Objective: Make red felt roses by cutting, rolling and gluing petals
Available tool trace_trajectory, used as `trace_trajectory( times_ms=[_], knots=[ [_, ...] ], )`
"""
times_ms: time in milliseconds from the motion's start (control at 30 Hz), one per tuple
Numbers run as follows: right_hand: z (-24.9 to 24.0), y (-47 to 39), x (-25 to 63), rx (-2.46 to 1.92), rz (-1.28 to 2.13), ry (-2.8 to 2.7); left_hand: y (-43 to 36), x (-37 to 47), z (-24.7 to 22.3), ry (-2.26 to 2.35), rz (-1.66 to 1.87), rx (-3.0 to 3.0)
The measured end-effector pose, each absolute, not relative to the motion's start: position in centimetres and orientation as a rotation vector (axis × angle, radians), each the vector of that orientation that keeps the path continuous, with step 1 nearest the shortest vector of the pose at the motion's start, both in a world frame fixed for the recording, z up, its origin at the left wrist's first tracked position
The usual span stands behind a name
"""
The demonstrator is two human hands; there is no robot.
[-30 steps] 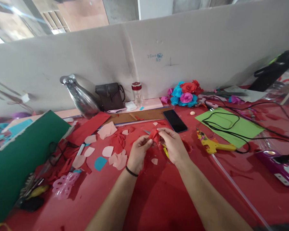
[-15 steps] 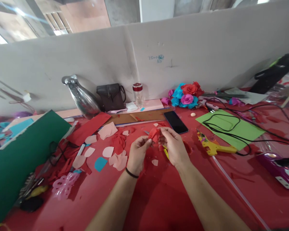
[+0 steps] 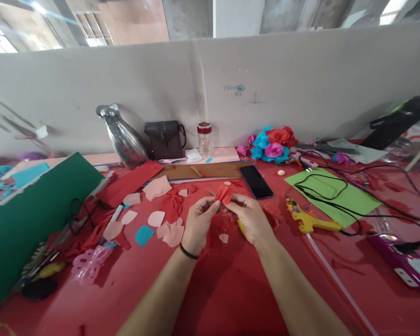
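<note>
Between my two hands is a small piece of red crepe paper (image 3: 223, 192), raised above the red table. My left hand (image 3: 200, 219) pinches its left side between thumb and fingers. On the other side my right hand (image 3: 250, 214) grips the paper's right edge with thumb and forefinger. Under the right hand, partly hidden, lies something yellow (image 3: 241, 227), perhaps a scissors handle. Pale pink paper petals (image 3: 171, 232) and a blue petal (image 3: 144, 236) are spread left of my hands, beside a heap of red crepe pieces (image 3: 172, 206).
A phone (image 3: 256, 182) lies beyond my right hand. The yellow glue gun (image 3: 310, 220) rests to the right with a clear glue stick (image 3: 339, 280) and green paper (image 3: 332, 193) nearby. Paper flowers (image 3: 273, 145), a glass bottle (image 3: 205, 140) and a steel jug (image 3: 124, 140) stand along the wall.
My right fingers have come lower and closer to the left thumb on the red crepe paper, which now looks more stretched between both hands. The camera view has tilted slightly.
</note>
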State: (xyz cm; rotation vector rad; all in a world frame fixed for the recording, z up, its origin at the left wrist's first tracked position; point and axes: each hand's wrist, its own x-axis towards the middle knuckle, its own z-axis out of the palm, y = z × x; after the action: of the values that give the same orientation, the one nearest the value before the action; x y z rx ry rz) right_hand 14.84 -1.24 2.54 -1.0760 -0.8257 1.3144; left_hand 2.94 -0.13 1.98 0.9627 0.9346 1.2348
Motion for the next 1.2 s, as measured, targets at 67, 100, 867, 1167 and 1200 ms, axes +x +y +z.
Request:
trace_trajectory(
  times_ms=[67, 100, 867, 1167, 1200],
  knots=[
    [2.64, -1.24, 14.80, -1.082, 1.303, -0.812, -0.09, 2.95, 2.02, 0.936, 1.245, 0.972],
    [2.69, -1.24, 14.79, -1.087, 1.297, -0.802, -0.06, 2.95, 2.02, 0.934, 1.251, 0.975],
    [3.01, -1.43, 15.30, -1.156, 1.186, -0.905, -0.08, 2.53, 2.33, 0.905, 1.245, 1.012],
    [2.96, -1.56, 15.21, -1.140, 1.212, -0.912, -0.12, 2.54, 2.25, 0.912, 1.259, 1.026],
    [3.00, -1.58, 15.19, -1.134, 1.218, -0.907, -0.11, 2.54, 2.22, 0.911, 1.259, 1.026]
  ],
)
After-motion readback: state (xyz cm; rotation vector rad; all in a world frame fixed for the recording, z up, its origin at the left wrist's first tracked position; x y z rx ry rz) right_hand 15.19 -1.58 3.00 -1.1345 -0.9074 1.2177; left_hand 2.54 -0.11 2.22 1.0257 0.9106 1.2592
